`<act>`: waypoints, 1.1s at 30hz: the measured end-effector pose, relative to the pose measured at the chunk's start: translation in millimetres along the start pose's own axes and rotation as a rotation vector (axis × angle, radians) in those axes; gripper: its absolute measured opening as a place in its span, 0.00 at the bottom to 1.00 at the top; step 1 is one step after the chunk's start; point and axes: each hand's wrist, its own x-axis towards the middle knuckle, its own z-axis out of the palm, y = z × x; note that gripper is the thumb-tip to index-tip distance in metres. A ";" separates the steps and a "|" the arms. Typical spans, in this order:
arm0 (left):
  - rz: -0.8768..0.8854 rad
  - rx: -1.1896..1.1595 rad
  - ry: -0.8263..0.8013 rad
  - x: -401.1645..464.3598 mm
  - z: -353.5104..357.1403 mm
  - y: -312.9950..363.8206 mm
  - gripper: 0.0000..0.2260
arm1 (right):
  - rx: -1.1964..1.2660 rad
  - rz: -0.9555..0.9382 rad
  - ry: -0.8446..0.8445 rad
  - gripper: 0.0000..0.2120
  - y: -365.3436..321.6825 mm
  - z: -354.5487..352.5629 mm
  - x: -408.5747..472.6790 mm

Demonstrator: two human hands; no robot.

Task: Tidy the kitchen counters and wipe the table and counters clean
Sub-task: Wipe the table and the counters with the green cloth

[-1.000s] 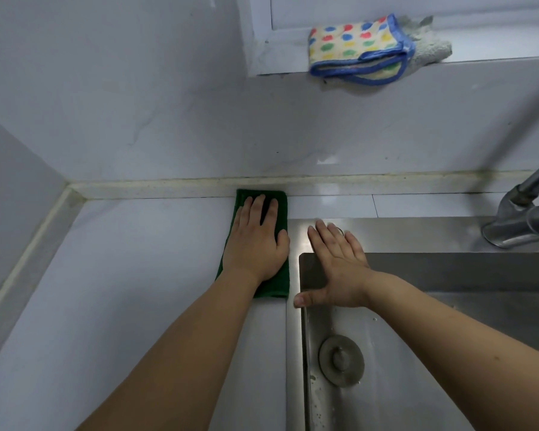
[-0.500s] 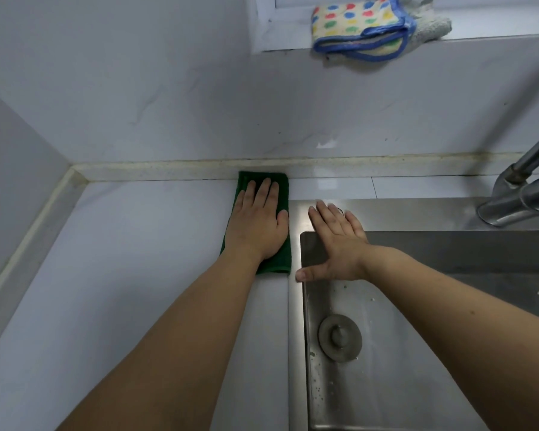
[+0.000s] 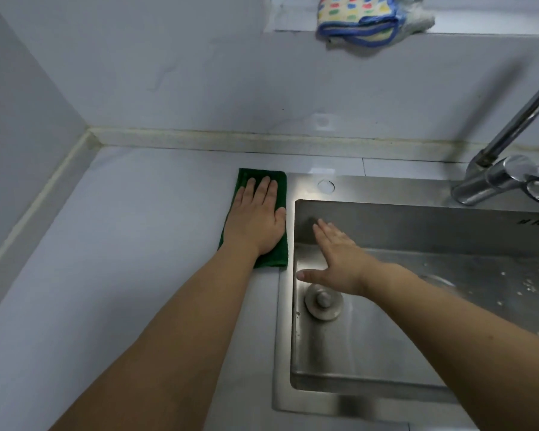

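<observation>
Cloth: a folded green cloth (image 3: pixel 262 219) lay on the pale counter (image 3: pixel 122 259), just left of the sink (image 3: pixel 417 219) rim.
Left hand (image 3: pixel 255 219): pressed flat on it, fingers straight.
Right hand (image 3: pixel 339 259): spread, empty, over the basin.
Room: tap (image 3: pixel 504 178) far right; spotted rag (image 3: pixel 361 17) on the ledge.

1. The cloth (image 3: pixel 262 219) lies on the counter (image 3: pixel 122 244), just left of the sink (image 3: pixel 417 306).
2. The left hand (image 3: pixel 255 219) lies flat on the cloth.
3. The right hand (image 3: pixel 336 262) is over the sink's far left corner, above the drain plug (image 3: pixel 323 301).
4. The faucet (image 3: pixel 504 178) stands at the sink's far right.
5. A mitt (image 3: pixel 361 17) lies on the ledge (image 3: pixel 479 29) on the far wall.
</observation>
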 end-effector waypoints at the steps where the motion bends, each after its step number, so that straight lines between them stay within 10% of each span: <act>1: -0.003 0.003 -0.003 -8.0 0.4 1.8 0.27 | 0.004 -0.008 -0.039 0.48 -2.8 5.8 -9.4; 12: -0.024 0.005 -0.023 -93.3 3.3 14.6 0.27 | 0.095 0.034 -0.337 0.49 -10.3 44.8 -104.7; 33: -0.052 0.043 -0.062 -312.3 9.1 50.5 0.31 | -0.335 -0.036 -0.173 0.58 -64.1 100.6 -218.4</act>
